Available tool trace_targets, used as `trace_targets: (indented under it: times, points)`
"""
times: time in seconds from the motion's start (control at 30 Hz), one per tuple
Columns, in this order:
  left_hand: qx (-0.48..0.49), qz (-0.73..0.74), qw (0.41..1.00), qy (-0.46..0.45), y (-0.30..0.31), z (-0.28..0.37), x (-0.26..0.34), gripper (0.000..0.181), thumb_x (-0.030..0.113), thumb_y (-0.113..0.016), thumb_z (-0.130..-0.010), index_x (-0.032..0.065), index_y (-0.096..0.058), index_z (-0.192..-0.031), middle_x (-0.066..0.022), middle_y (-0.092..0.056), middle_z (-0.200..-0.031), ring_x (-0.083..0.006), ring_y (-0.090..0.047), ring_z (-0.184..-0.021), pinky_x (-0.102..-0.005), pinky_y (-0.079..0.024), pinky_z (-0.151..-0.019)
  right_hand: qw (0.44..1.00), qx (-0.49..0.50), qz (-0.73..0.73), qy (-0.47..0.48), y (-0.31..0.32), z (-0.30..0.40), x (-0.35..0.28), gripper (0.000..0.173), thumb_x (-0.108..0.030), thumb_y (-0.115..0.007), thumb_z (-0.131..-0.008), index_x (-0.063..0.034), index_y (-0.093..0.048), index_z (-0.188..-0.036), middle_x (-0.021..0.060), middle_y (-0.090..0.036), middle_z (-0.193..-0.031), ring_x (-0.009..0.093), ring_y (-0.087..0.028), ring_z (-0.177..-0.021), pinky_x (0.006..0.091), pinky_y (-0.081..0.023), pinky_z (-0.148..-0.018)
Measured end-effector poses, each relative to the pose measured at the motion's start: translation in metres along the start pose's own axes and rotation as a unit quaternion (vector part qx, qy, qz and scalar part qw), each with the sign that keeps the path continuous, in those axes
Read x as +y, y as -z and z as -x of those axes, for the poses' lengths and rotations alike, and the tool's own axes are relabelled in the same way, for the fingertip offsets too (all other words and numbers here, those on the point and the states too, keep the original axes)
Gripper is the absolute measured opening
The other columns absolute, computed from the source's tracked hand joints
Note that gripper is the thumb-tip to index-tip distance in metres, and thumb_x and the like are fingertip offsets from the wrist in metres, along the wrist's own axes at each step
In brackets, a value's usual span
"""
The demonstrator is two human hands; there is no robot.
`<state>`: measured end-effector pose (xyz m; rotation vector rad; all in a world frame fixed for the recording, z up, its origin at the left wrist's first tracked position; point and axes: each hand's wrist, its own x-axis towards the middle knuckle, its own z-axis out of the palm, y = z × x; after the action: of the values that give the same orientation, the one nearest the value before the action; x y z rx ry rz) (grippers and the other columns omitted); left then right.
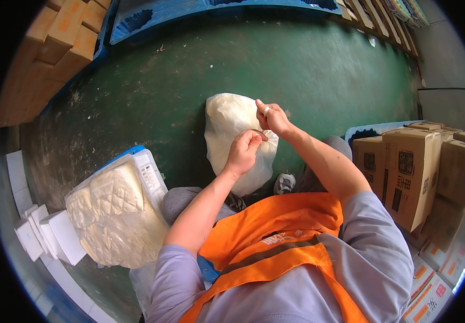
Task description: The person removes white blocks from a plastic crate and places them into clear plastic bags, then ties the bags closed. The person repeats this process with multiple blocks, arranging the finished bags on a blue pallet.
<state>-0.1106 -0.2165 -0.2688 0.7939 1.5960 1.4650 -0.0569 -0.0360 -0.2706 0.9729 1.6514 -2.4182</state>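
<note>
A large translucent plastic bag (232,115) full of pale, cream-coloured contents stands on the green floor between the knees. My left hand (245,149) is closed over the bag's right side, with its fingertips pinching the gathered plastic. Just above and to the right, my right hand (272,117) is closed too, with a white band on one finger; its fingers seem to pinch a thin part of the bag or a tie, too small to tell which. The gathered neck of the bag lies just below and between the two hands.
At the left, a white plastic crate (153,173) holds clear-bagged cream-coloured pieces (115,202), beside white boxes (61,234). Cardboard cartons are stacked at the upper left (63,36) and right (408,169). A blue plastic pallet (216,10) and a wooden pallet (371,24) lie along the far edge.
</note>
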Motion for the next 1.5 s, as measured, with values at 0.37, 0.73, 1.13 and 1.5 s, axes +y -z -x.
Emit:
trace_targets:
  times: [0.37, 0.73, 1.13, 1.5]
  points:
    - [-0.07, -0.183, 0.97, 0.146, 0.011, -0.016, -0.025, 0.032, 0.028, -0.054, -0.101, -0.0009, -0.063, -0.091, -0.012, -0.068, -0.078, -0.0252, -0.066, -0.077, -0.0367, -0.051, -0.075, 0.956, 0.242, 0.165, -0.013, 0.023, -0.048, 0.061, 0.055, -0.04, -0.05, -0.104, -0.0013, -0.055, -0.065, 0.0048, -0.05, -0.06, 0.015, -0.046, -0.059, 0.0367, -0.043, -0.059]
    - [-0.049, -0.215, 0.964, 0.147, 0.007, -0.006, -0.013, 0.032, 0.021, -0.082, -0.08, 0.0068, -0.069, -0.106, -0.0121, -0.07, -0.098, -0.026, -0.068, -0.088, -0.0378, -0.054, -0.08, 0.968, -0.041, 0.235, -0.08, -0.007, 0.041, -0.026, 0.028, -0.018, -0.048, -0.104, 0.0023, -0.067, -0.098, 0.0078, -0.069, -0.077, 0.016, -0.064, -0.07, 0.0296, -0.051, -0.064]
    - [-0.038, -0.204, 0.977, -0.05, 0.031, 0.001, -0.038, 0.016, 0.017, -0.071, -0.086, 0.0122, -0.079, -0.099, -0.0123, -0.075, -0.092, -0.0275, -0.073, -0.082, -0.0356, -0.055, -0.069, 0.792, -0.079, 0.592, 0.126, 0.002, 0.042, 0.029, 0.023, -0.019, -0.058, -0.092, -0.0157, -0.074, -0.109, 0.0092, -0.072, -0.103, 0.032, -0.064, -0.105, 0.0448, -0.052, -0.088]
    - [0.018, 0.026, 0.994, 0.106, 0.017, 0.007, -0.045, 0.014, 0.001, -0.073, -0.086, 0.0034, -0.079, -0.098, -0.0095, -0.077, -0.093, -0.0126, -0.071, -0.086, -0.0271, -0.055, -0.078, 0.721, -0.036, 0.679, 0.133, 0.0, 0.102, 0.016, 0.02, -0.015, -0.06, -0.081, -0.0195, -0.076, -0.092, -0.002, -0.069, -0.093, 0.021, -0.061, -0.105, 0.0394, -0.047, -0.087]
